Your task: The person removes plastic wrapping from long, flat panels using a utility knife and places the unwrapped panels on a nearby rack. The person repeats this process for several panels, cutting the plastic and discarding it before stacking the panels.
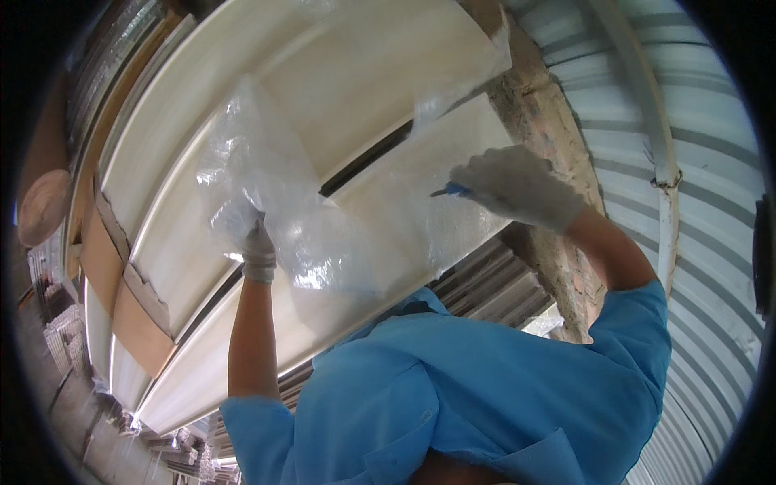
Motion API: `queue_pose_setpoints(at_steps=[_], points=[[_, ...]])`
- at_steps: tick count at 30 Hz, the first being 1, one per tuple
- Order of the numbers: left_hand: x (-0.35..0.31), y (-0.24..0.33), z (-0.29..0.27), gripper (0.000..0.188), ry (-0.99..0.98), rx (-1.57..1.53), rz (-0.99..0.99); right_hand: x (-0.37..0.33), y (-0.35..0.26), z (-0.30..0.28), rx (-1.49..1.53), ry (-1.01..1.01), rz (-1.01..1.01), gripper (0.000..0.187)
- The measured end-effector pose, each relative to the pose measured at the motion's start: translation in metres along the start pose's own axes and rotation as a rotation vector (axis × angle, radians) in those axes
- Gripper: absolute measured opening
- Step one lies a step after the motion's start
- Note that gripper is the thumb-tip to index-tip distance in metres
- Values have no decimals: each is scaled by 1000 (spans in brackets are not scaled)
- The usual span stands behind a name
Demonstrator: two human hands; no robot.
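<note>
My left hand (259,252), in a pale work glove, is closed on a bunched sheet of clear plastic film (242,153). The film rises above that hand and spreads right over the cream panels. My right hand (521,187), gloved too, is wrapped round a small blue tool (457,189) with a thin dark tip. Most of that tool is hidden in the glove, so its exact kind is unclear. Beneath both hands lie long, smooth cream panels (364,69), with a dark gap (368,158) between two of them. Film also covers the panel near my right hand.
Brown cardboard (145,323) with torn edges wraps the panels at the left. A rough brick pillar (578,153) stands beyond their right end, before a corrugated metal wall (695,202). Stacked strips (493,279) sit below the panels. More bundles (65,335) lie on the floor at left.
</note>
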State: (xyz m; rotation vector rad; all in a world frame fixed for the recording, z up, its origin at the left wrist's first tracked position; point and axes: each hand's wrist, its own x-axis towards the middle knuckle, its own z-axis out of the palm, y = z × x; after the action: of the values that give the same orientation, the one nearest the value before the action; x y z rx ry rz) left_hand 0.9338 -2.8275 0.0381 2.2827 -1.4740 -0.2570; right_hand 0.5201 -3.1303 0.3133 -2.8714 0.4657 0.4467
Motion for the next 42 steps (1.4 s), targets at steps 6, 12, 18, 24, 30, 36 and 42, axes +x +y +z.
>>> queue_pose_setpoints(at_steps=[6,12,18,24,30,36,42], points=[[26,15,-9,30,184,-188,-32,35,-49,47,-78,47,-213,8],[32,37,-26,27,128,-483,-229,3,3,92,-129,148,-133,16],[38,54,-36,34,122,-654,-210,-60,155,41,-554,-234,227,22],[33,59,-32,31,111,-408,-64,-46,94,12,-338,76,180,18],[31,36,-22,27,219,-360,-76,16,-27,71,-52,213,-239,8],[32,22,-10,28,93,-389,-333,-7,6,48,-241,49,37,9],[43,45,-18,36,354,-314,-47,-42,48,9,-120,-45,182,26]])
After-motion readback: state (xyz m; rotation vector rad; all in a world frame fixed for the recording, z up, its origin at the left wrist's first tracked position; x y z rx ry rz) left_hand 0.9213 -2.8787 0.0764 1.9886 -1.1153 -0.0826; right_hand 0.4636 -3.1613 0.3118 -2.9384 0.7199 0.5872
